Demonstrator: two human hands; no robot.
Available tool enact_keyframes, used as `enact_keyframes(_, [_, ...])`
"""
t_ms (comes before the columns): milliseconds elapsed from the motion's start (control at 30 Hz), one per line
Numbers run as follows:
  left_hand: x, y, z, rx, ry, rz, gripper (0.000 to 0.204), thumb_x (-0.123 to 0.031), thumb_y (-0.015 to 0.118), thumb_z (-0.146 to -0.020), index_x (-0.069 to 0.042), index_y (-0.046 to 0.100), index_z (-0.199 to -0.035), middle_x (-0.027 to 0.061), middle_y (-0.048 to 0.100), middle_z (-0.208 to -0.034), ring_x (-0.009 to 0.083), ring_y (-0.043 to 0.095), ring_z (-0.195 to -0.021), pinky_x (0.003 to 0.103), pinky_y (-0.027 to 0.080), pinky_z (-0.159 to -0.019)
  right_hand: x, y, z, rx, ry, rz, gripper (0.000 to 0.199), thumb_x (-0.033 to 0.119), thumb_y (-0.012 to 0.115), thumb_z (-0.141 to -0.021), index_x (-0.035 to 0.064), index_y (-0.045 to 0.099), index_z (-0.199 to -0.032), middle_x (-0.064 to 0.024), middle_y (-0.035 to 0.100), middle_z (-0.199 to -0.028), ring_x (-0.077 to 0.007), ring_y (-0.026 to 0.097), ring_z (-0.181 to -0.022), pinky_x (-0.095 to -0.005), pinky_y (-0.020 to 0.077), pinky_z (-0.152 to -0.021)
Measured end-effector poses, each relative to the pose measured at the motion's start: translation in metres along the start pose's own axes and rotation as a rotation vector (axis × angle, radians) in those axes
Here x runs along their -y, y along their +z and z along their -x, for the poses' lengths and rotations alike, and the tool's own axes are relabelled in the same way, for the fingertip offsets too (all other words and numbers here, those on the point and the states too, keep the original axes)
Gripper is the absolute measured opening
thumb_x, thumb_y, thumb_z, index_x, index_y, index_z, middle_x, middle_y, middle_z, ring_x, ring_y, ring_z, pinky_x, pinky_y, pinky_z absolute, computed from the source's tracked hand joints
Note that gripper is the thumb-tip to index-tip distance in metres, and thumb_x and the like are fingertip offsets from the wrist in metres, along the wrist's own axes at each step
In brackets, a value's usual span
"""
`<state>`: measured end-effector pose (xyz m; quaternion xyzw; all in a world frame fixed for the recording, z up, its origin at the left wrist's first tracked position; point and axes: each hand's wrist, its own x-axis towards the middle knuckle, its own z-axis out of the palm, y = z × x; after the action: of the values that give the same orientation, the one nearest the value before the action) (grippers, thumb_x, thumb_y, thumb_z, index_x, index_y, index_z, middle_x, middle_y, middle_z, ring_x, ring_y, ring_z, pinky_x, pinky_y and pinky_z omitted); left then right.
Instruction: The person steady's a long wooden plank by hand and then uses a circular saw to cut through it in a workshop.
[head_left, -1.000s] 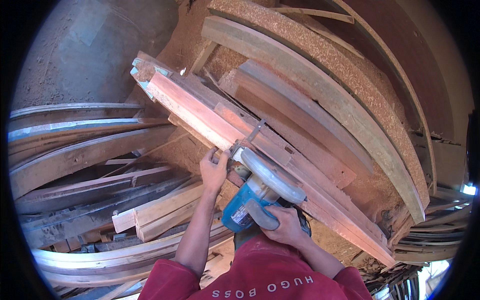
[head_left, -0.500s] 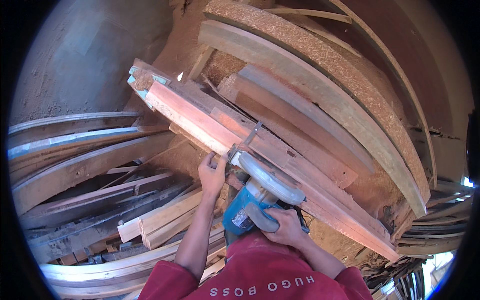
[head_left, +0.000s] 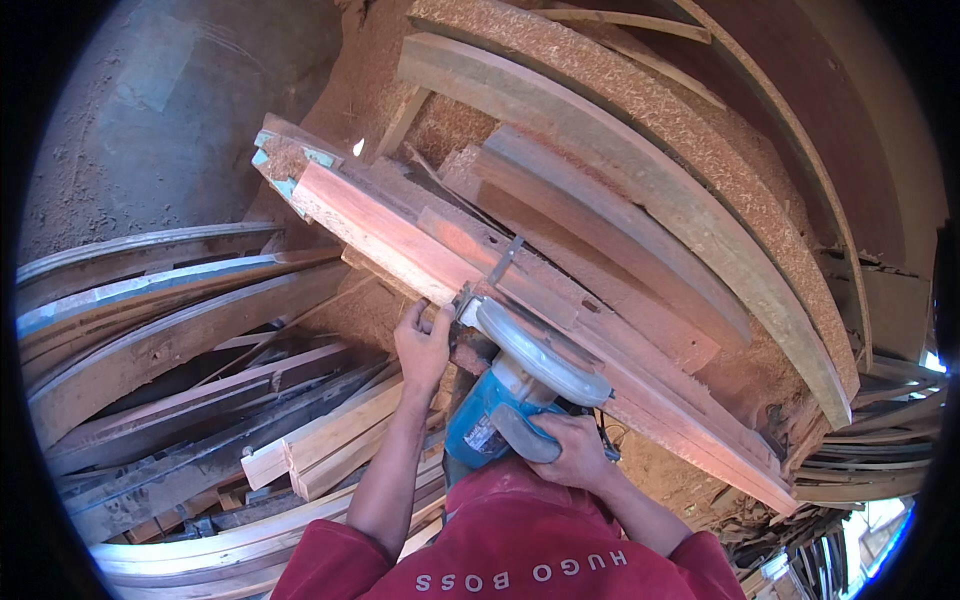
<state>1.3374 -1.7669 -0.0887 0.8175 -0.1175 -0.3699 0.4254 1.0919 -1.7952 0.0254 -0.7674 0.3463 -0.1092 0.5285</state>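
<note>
A blue circular saw (head_left: 482, 418) with a grey blade guard rests on a long reddish wooden beam (head_left: 370, 228) that slants from upper left to lower right. Wrapped round the saw's rear handle is my right hand (head_left: 578, 450). My left hand (head_left: 422, 345) is closed at the front of the saw's base, by the beam's near edge, its thumb and fingers gripping there. From the base a metal guide bar (head_left: 506, 262) reaches across the beam. A dark line runs along the beam to the right of the saw. The blade is hidden by the guard.
Beyond the beam lie a shorter plank (head_left: 610, 225) and a long curved timber (head_left: 640, 195) amid sawdust. Stacked boards (head_left: 170, 330) fill the left side, with pale wood blocks (head_left: 320, 455) nearer me. More boards (head_left: 870, 470) are piled at the right. A cable hangs by the saw.
Both hands keep their grip, and the saw stays at nearly the same place on the beam. The view has shifted very slightly.
</note>
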Motion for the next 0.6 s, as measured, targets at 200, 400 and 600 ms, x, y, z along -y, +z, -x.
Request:
enact_keyframes(200, [-0.001, -0.005, -0.006, -0.005, -0.006, 0.028, 0.065, -0.028, 0.075, -0.088, 0.017, 0.056, -0.131, 0.0000, 0.053, -0.062, 0.0079, 0.049, -0.058, 0.028, 0.042, -0.054, 0.002, 0.004, -0.006, -0.001, -0.007, -0.008, 0.032, 0.012, 0.081, -0.071, 0.0016, 0.068, -0.098, -0.0149, 0.067, -0.081, -0.0338, 0.069, -0.072, -0.0378, 0.0547, -0.064])
enact_keyframes(400, [-0.006, -0.009, -0.010, -0.001, -0.020, 0.033, 0.065, -0.027, 0.075, -0.088, 0.017, 0.056, -0.131, -0.0001, 0.054, -0.061, 0.0075, 0.049, -0.056, 0.028, 0.042, -0.053, 0.006, 0.006, -0.013, 0.006, 0.004, -0.017, 0.031, 0.011, 0.080, -0.071, 0.0016, 0.068, -0.098, -0.0151, 0.067, -0.080, -0.0338, 0.069, -0.071, -0.0377, 0.0546, -0.064])
enact_keyframes(600, [-0.005, -0.015, -0.017, -0.003, -0.018, 0.045, 0.064, -0.026, 0.075, -0.088, 0.017, 0.055, -0.131, 0.0007, 0.056, -0.060, 0.0072, 0.050, -0.056, 0.027, 0.042, -0.053, 0.010, 0.010, -0.020, 0.004, 0.003, -0.018, 0.033, 0.011, 0.080, -0.071, 0.0009, 0.069, -0.099, -0.0153, 0.067, -0.081, -0.0338, 0.069, -0.072, -0.0376, 0.0551, -0.065])
